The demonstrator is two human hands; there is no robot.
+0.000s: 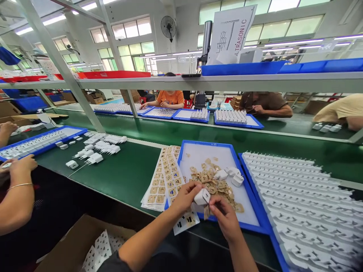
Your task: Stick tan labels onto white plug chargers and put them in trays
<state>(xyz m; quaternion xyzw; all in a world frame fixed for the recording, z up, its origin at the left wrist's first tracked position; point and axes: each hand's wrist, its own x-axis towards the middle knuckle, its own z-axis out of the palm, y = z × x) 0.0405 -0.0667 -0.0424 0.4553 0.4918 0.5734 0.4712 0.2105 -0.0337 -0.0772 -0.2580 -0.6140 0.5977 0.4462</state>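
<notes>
My left hand [185, 197] is closed on a white charger plug [202, 197], its port face turned towards my right side. Close by, my right hand [227, 220] pinches a small tan paper piece [207, 212] just below the charger; whether the two touch is hard to tell. Behind my hands is a blue-rimmed tray [251, 211] with a heap of similar tan pieces [208, 175]. A few white chargers [237, 180] rest in that tray, right of the heap. Sheets of tan stickers [159, 185] lie along its left side.
A second blue tray [262, 206] with rows of white chargers [300, 200] stands at the right. Loose chargers [95, 158] lie on the green table at left. A co-worker's arm [19, 192] is at far left. A shelf [170, 82] crosses ahead; a cardboard box [70, 245] stands below.
</notes>
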